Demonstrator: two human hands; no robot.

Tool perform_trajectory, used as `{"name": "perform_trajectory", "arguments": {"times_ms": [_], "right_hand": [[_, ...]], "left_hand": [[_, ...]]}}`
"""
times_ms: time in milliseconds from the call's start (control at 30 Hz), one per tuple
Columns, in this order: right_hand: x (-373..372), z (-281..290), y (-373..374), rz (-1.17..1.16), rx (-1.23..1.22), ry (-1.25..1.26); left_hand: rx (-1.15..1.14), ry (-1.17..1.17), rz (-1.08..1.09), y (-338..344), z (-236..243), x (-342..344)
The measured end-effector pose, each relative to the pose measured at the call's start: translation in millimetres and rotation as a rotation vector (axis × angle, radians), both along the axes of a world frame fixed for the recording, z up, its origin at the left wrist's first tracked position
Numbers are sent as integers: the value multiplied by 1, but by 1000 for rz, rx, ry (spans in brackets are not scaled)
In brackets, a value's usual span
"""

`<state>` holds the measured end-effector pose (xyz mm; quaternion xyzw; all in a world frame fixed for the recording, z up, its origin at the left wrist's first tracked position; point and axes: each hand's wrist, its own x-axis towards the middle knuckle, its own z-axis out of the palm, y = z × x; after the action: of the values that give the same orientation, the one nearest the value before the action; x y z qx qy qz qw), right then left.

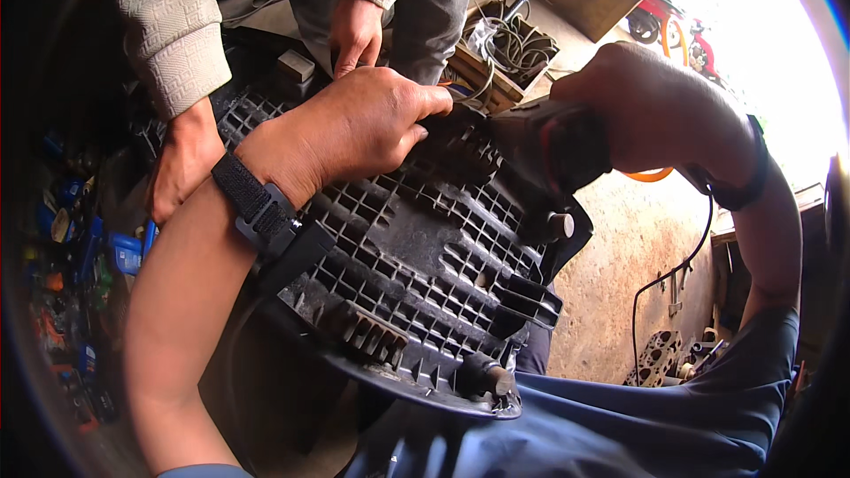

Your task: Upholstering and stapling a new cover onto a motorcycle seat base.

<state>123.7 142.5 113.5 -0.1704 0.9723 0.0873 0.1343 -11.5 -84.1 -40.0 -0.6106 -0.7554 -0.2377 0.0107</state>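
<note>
A large black plastic panel (416, 243) with a grid of ribs lies across the space before me. Above its far part is my left hand (350, 119), its fingers closed, thumb and index close together; whatever they hold, if anything, I cannot make out. My right hand (660, 106) is wrapped round a dark power tool with red trim (567, 146), whose front points left, toward the panel's far right part near my left fingertips. The tool's tip is hard to make out against the dark plastic. Black straps circle both my wrists.
Across from me a person in beige sleeves rests one hand (186, 159) at the panel's left and another hand (356, 31) at its far edge. A wooden box of cables (513, 53) stands beyond. Bottles and clutter (80, 248) fill the left; metal parts (664, 358) lie right.
</note>
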Motion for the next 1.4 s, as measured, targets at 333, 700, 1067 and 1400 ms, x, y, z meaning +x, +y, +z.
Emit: {"name": "perform_trajectory", "arguments": {"times_ms": [333, 700, 1067, 1400], "right_hand": [[-38, 2, 27, 110, -238, -27], [-52, 7, -19, 48, -31, -164], [-89, 41, -27, 92, 63, -408], [-85, 1, -39, 197, 154, -174]], "left_hand": [[76, 88, -34, -1, 1, -13], [-226, 147, 46, -1, 12, -16], [-24, 9, 19, -2, -7, -29], [-225, 28, 9, -4, -19, -40]]}}
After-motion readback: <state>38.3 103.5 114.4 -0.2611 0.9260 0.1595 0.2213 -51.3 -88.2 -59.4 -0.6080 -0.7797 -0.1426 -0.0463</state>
